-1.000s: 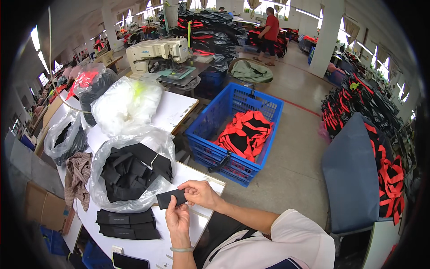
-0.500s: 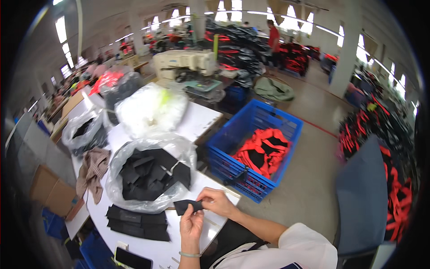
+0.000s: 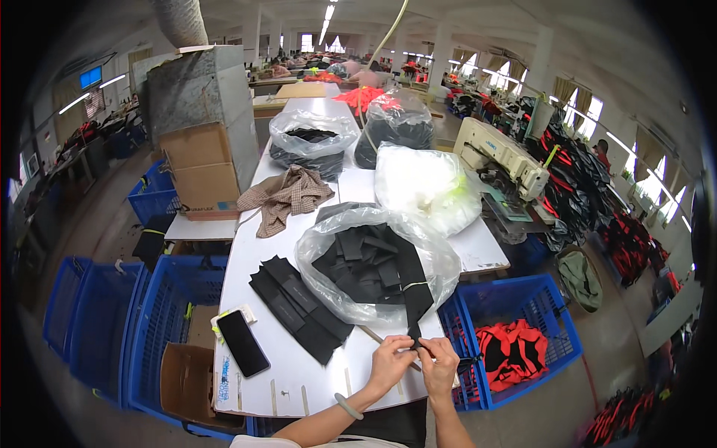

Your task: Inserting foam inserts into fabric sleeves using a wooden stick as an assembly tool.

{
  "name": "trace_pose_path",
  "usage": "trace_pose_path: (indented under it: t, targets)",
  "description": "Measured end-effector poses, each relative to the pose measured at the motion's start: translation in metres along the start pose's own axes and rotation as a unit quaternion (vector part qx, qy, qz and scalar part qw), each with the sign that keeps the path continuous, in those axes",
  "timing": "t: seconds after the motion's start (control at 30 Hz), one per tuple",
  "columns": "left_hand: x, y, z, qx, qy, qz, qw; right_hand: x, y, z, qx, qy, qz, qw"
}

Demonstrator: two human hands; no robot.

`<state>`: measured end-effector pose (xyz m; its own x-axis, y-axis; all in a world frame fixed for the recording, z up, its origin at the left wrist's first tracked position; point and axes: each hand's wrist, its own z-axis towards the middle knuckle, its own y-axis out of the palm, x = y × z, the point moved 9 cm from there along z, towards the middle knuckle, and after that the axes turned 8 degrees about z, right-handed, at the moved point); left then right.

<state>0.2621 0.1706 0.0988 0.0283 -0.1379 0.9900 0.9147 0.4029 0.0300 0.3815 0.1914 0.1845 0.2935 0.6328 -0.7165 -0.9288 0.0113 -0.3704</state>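
My left hand point(image 3: 390, 366) and my right hand point(image 3: 440, 364) meet at the table's front edge, fingertips pinched close together. Between them is a piece of black fabric point(image 3: 414, 335), mostly covered by my fingers; where it ends against the black strips behind is hard to make out. Just beyond, a clear plastic bag point(image 3: 442, 263) lies open, full of cut black fabric pieces point(image 3: 357, 263). A pale band point(image 3: 415, 284) crosses one long strip at the bag's right side. Left of my hands, flat black fabric strips point(image 3: 299, 308) lie overlapping on the white table point(image 3: 258, 394).
A phone point(image 3: 243, 343) lies at the table's left edge. Behind are a checked cloth point(image 3: 287, 196), a bag of white material point(image 3: 424, 187) and a sewing machine point(image 3: 502, 155). Blue crates point(image 3: 565, 334) flank the table; the right one holds red-and-black pieces point(image 3: 511, 354).
The view has swung left, bringing the metal cabinet and left crates into sight. My hands have come closer together, and less of the black fabric shows between them.
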Motion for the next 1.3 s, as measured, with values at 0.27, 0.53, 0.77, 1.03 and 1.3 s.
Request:
trace_pose_path:
  t: [0.27,0.53,0.77,1.03,1.3]
  targets:
    - [0.045,-0.021,-0.008,0.168,0.173,0.244,0.940,0.004,0.012,-0.001,-0.019,0.036,-0.006,0.999]
    - [0.035,-0.019,-0.008,0.079,0.130,0.382,0.911,0.093,0.071,-0.060,-0.041,0.429,0.495,0.755]
    - [-0.006,-0.020,-0.004,-0.085,-0.054,0.152,0.983,0.068,0.095,-0.071,-0.145,0.533,0.646,0.526]
    - [0.001,-0.031,0.002,0.111,-0.034,-0.010,0.993,0.041,0.045,-0.015,-0.100,0.176,0.226,0.953]
    - [-0.010,-0.012,0.004,0.066,-0.076,-0.163,0.981,0.021,0.025,-0.012,0.042,0.104,0.050,0.992]
